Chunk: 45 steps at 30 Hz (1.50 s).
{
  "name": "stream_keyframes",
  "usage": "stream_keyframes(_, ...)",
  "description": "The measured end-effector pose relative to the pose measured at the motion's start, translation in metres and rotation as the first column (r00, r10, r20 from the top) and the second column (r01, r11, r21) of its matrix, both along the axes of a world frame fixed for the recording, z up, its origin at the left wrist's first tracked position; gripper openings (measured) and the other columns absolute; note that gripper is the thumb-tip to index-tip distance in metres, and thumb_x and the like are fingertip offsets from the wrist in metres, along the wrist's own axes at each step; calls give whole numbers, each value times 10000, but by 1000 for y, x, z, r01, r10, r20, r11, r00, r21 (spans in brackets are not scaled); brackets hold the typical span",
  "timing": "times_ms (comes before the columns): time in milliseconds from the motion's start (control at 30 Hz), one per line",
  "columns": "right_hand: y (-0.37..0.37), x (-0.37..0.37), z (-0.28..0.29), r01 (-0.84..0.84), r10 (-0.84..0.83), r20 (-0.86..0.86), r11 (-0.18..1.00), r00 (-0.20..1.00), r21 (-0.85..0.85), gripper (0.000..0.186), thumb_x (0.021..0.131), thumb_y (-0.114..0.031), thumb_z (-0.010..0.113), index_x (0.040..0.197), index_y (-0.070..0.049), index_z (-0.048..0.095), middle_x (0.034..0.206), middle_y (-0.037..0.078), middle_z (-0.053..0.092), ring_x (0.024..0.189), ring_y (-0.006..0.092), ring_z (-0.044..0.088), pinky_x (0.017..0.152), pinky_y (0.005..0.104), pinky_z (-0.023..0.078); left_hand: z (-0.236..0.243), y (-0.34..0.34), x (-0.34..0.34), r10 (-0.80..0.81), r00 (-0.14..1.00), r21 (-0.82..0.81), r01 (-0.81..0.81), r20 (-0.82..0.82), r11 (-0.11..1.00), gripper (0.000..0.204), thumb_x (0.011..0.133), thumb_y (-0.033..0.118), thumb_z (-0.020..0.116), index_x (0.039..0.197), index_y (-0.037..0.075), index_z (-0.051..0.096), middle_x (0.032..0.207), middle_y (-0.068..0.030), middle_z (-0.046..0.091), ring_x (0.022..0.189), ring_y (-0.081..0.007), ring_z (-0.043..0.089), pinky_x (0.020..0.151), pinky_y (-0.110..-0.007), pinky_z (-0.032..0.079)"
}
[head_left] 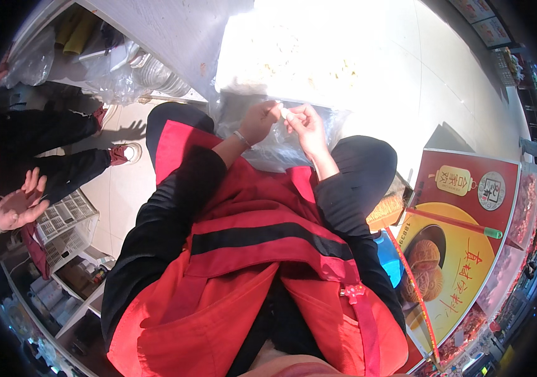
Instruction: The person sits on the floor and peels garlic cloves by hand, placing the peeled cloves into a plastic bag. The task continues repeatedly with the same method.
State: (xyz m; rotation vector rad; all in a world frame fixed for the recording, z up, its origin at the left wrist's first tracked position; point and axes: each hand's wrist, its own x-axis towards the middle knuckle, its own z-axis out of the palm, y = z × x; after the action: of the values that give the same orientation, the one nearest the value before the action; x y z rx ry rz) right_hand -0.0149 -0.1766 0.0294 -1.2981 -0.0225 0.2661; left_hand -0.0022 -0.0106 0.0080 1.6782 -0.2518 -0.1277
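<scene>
My left hand (259, 123) and my right hand (308, 131) meet in front of my knees, fingers closed in a pinch. Between their fingertips is a small whitish piece (284, 113), about the size of a garlic clove; its kind is too small to make out. Beneath the hands a clear plastic bag (271, 151) lies spread between my legs. Just beyond it, a sunlit white surface (249, 56) carries scattered small pale-yellow bits (344, 68), partly washed out by glare.
Another person's open hand (20, 200) and dark-trousered legs show at the left, near a white plastic crate (67, 217). A shelf unit (136, 22) with plastic bags stands at the upper left. A red and yellow printed box (470, 188) is by my right knee.
</scene>
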Motion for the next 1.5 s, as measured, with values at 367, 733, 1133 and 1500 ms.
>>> stream_keyframes(367,-3,2,-12,80,-59,116,979,991,-188,124,855,17,637,961,-16,581,831,10,624,728,60,560,668,201,452,7,1,3,21,999,-3,-21,-48,1000,205,829,100,678,1001,-10,651,864,-23,668,764,-53,599,690,-207,485)
stream_keyframes(733,-3,1,-16,91,-85,116,995,990,-47,145,854,32,635,985,-6,585,908,36,633,828,90,582,754,223,465,16,2,2,78,979,145,-106,188,984,128,795,82,684,906,18,682,831,-51,695,751,-95,646,668,-243,510)
stream_keyframes(1133,-4,3,-14,214,-205,106,972,973,-92,154,860,15,627,1003,-20,582,842,32,619,775,92,573,717,218,449,4,9,8,115,978,330,-168,174,929,173,754,102,670,919,51,674,831,-84,679,731,-177,659,673,-282,519)
stream_keyframes(1500,-69,91,30,472,-479,-88,877,874,-85,548,879,-62,586,1362,9,339,1230,206,498,916,200,606,773,305,542,-3,16,33,147,948,452,-266,281,851,236,785,103,605,1010,61,660,944,-92,684,760,-234,653,710,-311,527)
